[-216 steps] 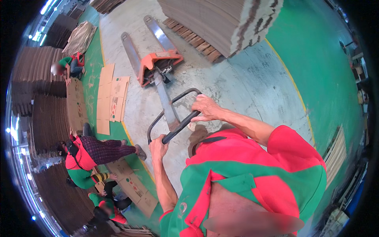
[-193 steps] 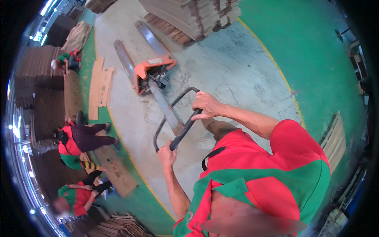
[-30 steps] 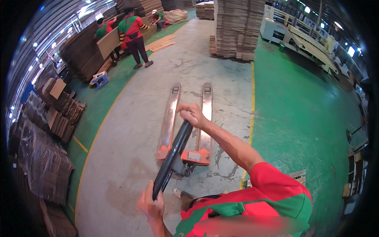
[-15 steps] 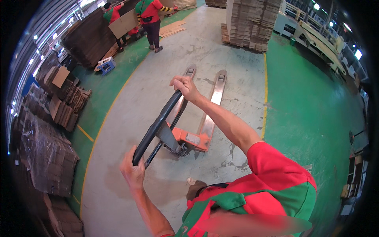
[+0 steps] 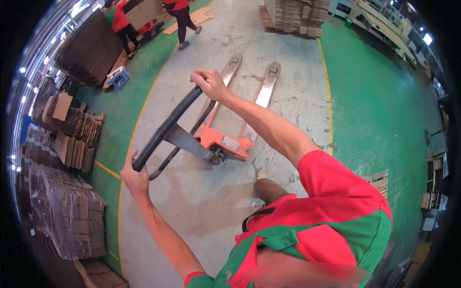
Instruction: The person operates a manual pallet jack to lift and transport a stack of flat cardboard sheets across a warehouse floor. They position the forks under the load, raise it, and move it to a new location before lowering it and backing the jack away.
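A pallet jack with an orange body (image 5: 222, 140) stands on the grey floor, its two worn metal forks (image 5: 267, 86) pointing away from me and bearing no load. Its black handle (image 5: 165, 126) is a wide loop, tilted toward me. My left hand (image 5: 136, 176) is closed round the near left end of the loop. At the far upper end my right hand (image 5: 211, 84) grips the bar, fingers wrapped over it. The handle's grey bracket (image 5: 185, 139) runs down to the orange body.
Wrapped cardboard (image 5: 69, 211) and stacked sheets (image 5: 79, 137) line the left. A blue stool (image 5: 117, 77) stands farther off. Two people, one in dark trousers (image 5: 182, 21), are by a tall stack (image 5: 86, 48). A cardboard pile (image 5: 297, 17) stands ahead; a slatted pallet (image 5: 379, 182) lies right.
Both hands and the handle have swung leftward in view, the right hand also slightly farther up. The forks reach higher in the picture. One person ahead has stepped with legs apart.
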`<state>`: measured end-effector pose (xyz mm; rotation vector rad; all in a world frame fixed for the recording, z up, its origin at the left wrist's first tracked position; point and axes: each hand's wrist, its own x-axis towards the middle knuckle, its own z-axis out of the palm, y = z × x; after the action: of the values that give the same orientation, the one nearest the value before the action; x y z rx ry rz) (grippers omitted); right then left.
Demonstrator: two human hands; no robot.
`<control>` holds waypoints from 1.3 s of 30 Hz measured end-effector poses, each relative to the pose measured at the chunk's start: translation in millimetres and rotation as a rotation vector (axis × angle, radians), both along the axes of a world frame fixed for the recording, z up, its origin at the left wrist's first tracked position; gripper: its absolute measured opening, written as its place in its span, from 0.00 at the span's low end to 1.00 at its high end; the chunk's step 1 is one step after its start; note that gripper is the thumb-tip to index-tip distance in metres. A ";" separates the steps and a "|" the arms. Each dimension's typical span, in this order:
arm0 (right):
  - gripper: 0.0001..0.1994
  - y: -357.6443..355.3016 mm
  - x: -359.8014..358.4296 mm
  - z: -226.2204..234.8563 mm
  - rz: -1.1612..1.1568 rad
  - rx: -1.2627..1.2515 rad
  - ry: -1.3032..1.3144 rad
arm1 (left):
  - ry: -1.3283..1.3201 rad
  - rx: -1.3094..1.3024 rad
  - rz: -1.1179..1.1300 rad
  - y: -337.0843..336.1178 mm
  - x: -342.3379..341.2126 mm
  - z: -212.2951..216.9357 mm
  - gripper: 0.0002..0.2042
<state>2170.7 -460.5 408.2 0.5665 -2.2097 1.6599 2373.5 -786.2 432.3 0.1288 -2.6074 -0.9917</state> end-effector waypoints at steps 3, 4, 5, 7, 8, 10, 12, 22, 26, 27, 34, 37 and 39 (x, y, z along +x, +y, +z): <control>0.21 -28.5 -44.2 -14.0 -0.008 0.017 0.015 | 0.041 -0.059 -0.022 -35.0 -56.6 -18.1 0.19; 0.20 -39.9 -61.5 -18.1 -0.011 0.004 0.065 | 0.072 -0.085 -0.030 -47.4 -77.5 -23.5 0.19; 0.20 -51.1 -78.0 -22.6 -0.007 -0.005 0.074 | 0.103 -0.111 -0.038 -60.4 -97.2 -28.5 0.19; 0.20 -73.1 -112.0 -31.1 -0.001 -0.026 0.059 | 0.065 -0.119 -0.040 -88.2 -135.8 -37.2 0.19; 0.20 -83.5 -129.1 -35.2 0.000 -0.023 0.095 | 0.065 -0.128 -0.042 -101.8 -155.7 -41.5 0.19; 0.20 -101.7 -163.1 -42.8 -0.002 -0.010 0.134 | 0.060 -0.146 -0.038 -126.2 -195.7 -50.6 0.19; 0.19 -117.3 -192.1 -51.6 0.007 0.032 0.070 | 0.053 -0.166 -0.017 -145.4 -235.0 -61.6 0.18; 0.12 -231.3 -298.5 -85.9 -0.018 -0.002 -0.122 | 0.093 -0.320 0.050 -288.4 -433.4 -132.5 0.20; 0.13 -262.3 -343.8 -99.6 -0.008 0.033 0.006 | -0.054 -0.306 0.116 -324.8 -510.7 -154.7 0.23; 0.13 -266.4 -360.0 -103.3 -0.021 0.053 0.016 | -0.051 -0.306 0.113 -329.0 -538.0 -159.7 0.23; 0.10 -326.5 -454.4 -139.4 -0.083 0.100 0.076 | 0.031 -0.217 0.013 -382.5 -731.7 -212.5 0.18; 0.07 -360.0 -489.6 -150.8 -0.186 0.162 0.098 | 0.070 -0.179 -0.063 -399.7 -818.4 -239.2 0.15; 0.09 -380.2 -513.7 -151.8 -0.221 0.182 0.058 | 0.118 -0.153 -0.117 -404.8 -877.4 -247.3 0.15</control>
<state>1657.1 -840.7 256.4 0.3924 -2.3012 1.3268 1496.1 -1191.0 185.0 -0.1186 -2.5938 -0.8063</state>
